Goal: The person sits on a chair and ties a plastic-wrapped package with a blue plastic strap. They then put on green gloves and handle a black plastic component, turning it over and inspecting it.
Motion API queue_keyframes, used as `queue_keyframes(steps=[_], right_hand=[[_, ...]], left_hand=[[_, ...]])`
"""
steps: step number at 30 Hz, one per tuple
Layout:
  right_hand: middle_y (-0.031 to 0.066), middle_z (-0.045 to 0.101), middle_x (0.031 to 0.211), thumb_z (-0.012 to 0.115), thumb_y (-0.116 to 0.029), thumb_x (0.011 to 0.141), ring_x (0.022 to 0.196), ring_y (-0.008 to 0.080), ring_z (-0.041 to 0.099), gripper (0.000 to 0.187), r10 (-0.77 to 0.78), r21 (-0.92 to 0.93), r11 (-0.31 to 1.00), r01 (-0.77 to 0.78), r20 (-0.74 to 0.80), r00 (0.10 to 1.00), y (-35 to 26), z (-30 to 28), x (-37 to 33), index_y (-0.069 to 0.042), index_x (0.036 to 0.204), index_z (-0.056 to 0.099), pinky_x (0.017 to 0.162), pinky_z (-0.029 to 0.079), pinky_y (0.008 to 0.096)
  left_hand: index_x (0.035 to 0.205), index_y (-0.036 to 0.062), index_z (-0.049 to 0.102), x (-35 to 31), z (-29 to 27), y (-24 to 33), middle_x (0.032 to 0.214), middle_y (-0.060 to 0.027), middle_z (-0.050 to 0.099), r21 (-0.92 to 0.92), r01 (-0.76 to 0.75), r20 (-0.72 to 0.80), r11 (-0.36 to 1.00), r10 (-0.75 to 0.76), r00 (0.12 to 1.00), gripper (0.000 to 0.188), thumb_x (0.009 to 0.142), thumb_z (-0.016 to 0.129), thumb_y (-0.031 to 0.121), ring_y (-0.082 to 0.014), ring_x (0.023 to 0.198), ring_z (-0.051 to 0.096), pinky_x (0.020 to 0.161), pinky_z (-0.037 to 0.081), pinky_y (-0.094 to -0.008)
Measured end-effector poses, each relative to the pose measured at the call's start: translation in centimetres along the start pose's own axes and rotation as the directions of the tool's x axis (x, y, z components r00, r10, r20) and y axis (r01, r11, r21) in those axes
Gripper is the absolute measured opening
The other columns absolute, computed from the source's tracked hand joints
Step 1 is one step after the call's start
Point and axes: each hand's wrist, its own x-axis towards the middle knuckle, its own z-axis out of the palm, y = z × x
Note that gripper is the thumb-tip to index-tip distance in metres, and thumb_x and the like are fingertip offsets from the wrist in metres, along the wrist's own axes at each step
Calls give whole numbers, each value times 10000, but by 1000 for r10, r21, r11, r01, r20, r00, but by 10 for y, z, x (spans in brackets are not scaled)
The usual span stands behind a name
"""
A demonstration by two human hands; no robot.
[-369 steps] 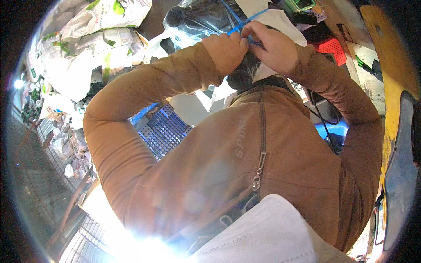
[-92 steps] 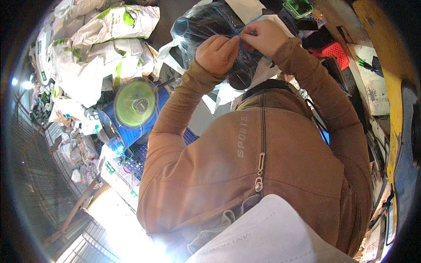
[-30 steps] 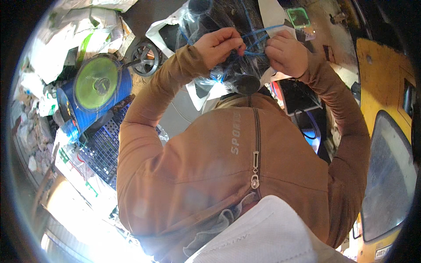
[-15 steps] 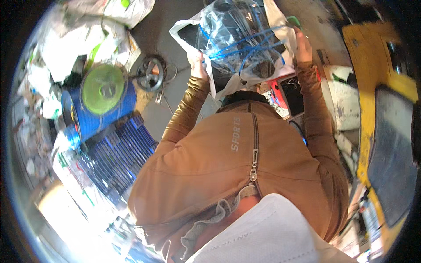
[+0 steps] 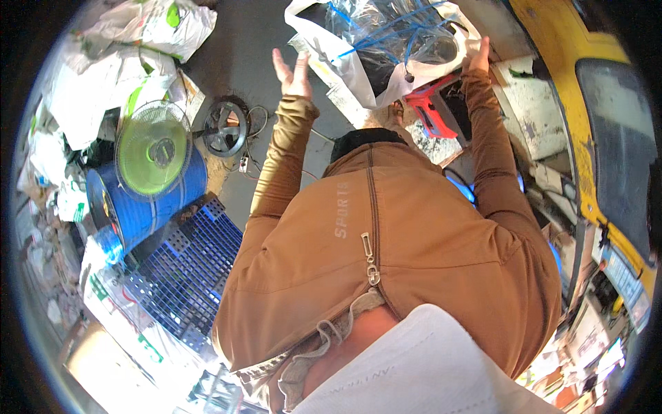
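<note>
By white bag (image 5: 358,77), our left hand (image 5: 296,77) open, apart; right hand (image 5: 477,61) at edge, hold unclear. Tying blue string (image 5: 386,32) seems done; next needs firm grip.

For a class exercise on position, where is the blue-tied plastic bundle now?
In the head view, the blue-tied plastic bundle is at the top edge, right of centre, bordered by white sheeting, between the left hand and right hand.

The top edge cuts off the plastic-wrapped bundle (image 5: 396,34) and white wrapper (image 5: 352,71).
</note>
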Motion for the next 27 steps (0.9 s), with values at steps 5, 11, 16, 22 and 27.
queue_keyframes(steps=[5, 11, 16, 22, 27], right_hand=[[-21, 486, 537, 487, -689, 767, 361, 112, 378, 546, 105, 26, 994, -109, 116, 988, 13, -25, 6, -156, 751, 606, 328, 253, 259], [48, 624, 828, 566, -433, 846, 665, 143, 563, 431, -71, 319, 947, -24, 283, 956, 45, -31, 22, -52, 1046, 583, 584, 450, 269], [82, 641, 983, 590, -249, 875, 838, 152, 597, 395, -250, 158, 964, 214, 271, 930, 57, -16, 36, 11, 1166, 530, 735, 490, 282], [134, 635, 1023, 650, -360, 822, 877, 194, 606, 559, 11, -258, 963, 73, 308, 951, -1, 58, 57, 22, 1203, 505, 764, 484, 282], [65, 650, 817, 621, -460, 818, 696, 139, 596, 504, -266, 169, 962, 215, 393, 880, -24, 130, 38, -54, 1117, 605, 688, 494, 273]], left_hand=[[1431, 41, 134, -4, -3, 6, 1483, -177, 118, 22, -87, 56, 996, 86, 995, 828, 831, 651, 283, -288, 1373, 96, 1099, 111, -382], [1439, 63, 18, 38, 23, -15, 1483, -192, 78, 114, -251, 103, 961, 240, 965, 868, 848, 615, 283, -304, 1360, 136, 1090, 172, -394], [1252, 10, 390, 141, 55, -51, 1155, -130, 524, -236, 35, 184, 971, 10, 983, 565, 858, 579, 368, -243, 1024, 509, 908, 405, -368], [1164, 14, 477, 210, 64, -28, 1071, -135, 557, 53, 77, -77, 996, -73, 994, 441, 854, 602, 302, -232, 935, 541, 834, 440, -356], [1202, 48, 418, 214, 43, 15, 1067, -145, 550, 137, 156, -177, 978, -130, 976, 480, 846, 613, 305, -240, 917, 545, 806, 457, -366]])
